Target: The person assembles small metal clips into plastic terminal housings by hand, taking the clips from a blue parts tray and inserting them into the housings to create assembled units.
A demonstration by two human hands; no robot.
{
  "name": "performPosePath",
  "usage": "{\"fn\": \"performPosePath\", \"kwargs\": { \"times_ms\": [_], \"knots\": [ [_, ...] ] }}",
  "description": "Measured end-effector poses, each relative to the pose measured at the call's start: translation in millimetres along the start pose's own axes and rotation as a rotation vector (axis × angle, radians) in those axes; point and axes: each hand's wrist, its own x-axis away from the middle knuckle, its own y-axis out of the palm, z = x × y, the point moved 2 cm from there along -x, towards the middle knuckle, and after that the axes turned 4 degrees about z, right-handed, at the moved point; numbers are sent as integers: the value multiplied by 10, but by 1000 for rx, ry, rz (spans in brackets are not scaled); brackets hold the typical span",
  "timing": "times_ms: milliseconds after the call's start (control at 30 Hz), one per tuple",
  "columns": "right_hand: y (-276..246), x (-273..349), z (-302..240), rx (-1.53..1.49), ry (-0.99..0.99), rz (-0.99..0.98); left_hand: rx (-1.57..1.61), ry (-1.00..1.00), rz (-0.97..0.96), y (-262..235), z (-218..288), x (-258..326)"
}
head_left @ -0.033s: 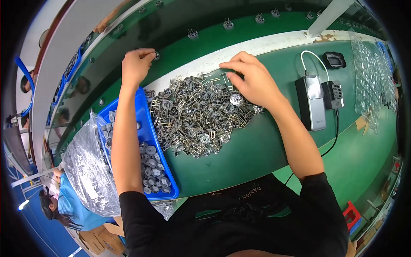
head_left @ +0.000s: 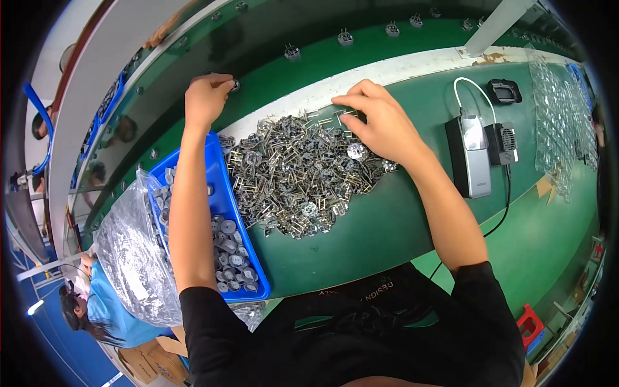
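Note:
My left hand [head_left: 207, 102] reaches over the dark green belt, thumb and forefinger closed on a small round grey part [head_left: 235, 84] at its edge. My right hand [head_left: 380, 122] hovers at the far right edge of a heap of small metal pieces with prongs [head_left: 296, 174]. Its thumb and forefinger are apart, with nothing visible held between them. Under my left forearm stands a blue tray [head_left: 261, 278] of small grey round caps [head_left: 235, 261]; the arm hides part of it.
Several pronged parts [head_left: 345, 37] stand along the belt [head_left: 258, 74], behind a white ledge [head_left: 322, 97]. Right of the heap are a grey-black device [head_left: 476, 168] with a white cable and a black holder [head_left: 505, 91]. Clear plastic trays [head_left: 554, 122] lie far right; a plastic bag [head_left: 132, 258] lies left.

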Motion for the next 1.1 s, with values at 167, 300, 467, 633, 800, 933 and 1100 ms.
{"fn": "performPosePath", "kwargs": {
  "times_ms": [167, 300, 467, 633, 800, 933, 1100],
  "knots": [
    [-14, 0, 95, -23, 113, -61, -66, 8, -29, 86, -129, -169],
    [-79, -10, 81, 40, -45, 158, 93, -73, 60, -176, -93, -79],
    [-129, -42, -74, -583, 239, 307, -345, -44, 145, -573, -420, 100],
    [-160, -24, -130, -714, 295, 147, -390, -73, -18, -484, -525, 191],
    [-147, 27, -195, -747, 448, -29, -41, 94, -75, -292, 12, 479],
    [-93, 48, -323, -1009, 449, -49, 103, 251, -118, -175, 714, 994],
    [-77, 78, -412, -1055, 333, -157, 220, 114, -395, -30, 1055, 1357]
  ]
}}
